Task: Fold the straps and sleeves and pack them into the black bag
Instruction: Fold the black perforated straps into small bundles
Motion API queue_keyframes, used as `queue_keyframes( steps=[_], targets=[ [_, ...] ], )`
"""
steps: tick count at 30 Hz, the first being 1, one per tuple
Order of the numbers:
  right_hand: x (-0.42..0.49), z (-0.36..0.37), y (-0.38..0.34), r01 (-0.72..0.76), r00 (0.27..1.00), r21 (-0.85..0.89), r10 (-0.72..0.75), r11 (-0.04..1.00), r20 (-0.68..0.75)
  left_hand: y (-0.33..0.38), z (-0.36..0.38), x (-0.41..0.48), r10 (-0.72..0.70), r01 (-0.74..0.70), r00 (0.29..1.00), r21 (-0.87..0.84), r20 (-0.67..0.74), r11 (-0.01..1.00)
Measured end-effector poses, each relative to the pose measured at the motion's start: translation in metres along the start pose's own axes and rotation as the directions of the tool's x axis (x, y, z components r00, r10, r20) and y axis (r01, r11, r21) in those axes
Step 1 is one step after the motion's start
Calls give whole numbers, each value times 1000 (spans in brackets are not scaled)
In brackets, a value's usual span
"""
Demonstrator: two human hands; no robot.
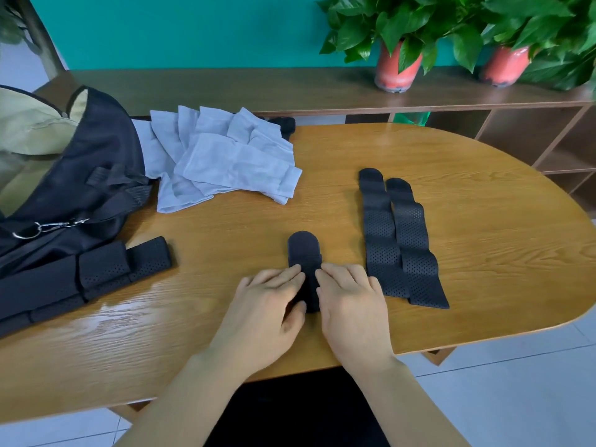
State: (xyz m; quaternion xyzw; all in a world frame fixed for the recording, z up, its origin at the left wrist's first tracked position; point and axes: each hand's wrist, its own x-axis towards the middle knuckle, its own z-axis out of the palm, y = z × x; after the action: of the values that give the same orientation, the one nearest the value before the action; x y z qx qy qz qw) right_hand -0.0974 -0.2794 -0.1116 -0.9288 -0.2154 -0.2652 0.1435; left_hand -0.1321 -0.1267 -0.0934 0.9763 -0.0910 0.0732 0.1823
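At the table's (483, 253) near edge, my left hand (274, 304) and right hand (351, 301) press flat-fingered on a part-folded strap (304, 250), probably to set the crease; the black bag (80, 175) sits open far left, beside the sleeves (225, 156).

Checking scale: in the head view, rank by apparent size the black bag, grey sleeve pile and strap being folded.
1. black bag, partly out of frame
2. grey sleeve pile
3. strap being folded, partly covered
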Motion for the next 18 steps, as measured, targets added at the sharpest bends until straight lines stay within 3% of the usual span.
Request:
queue_keyframes(
  steps=[2, 5, 12, 18],
  targets=[
    [-1, 1, 3, 34, 999, 17, -34, 999, 28, -6, -4, -2, 31, -29, 995, -18, 92, 999],
    [-4, -4, 3, 34, 997, 56, -37, 998, 68, -10, -10, -2, 73, -73, 990, -9, 119, 997],
    [-25, -26, -2, 9, 980, 162, -42, 987, 197, -12, -12, -20, 165, -166, 985, 24, 52, 986],
    [-43, -32, -8, -4, 988, 232, -31, 973, 149, 1, -20, -43, 128, -128, 992, -82, 1, 988]
  ],
)
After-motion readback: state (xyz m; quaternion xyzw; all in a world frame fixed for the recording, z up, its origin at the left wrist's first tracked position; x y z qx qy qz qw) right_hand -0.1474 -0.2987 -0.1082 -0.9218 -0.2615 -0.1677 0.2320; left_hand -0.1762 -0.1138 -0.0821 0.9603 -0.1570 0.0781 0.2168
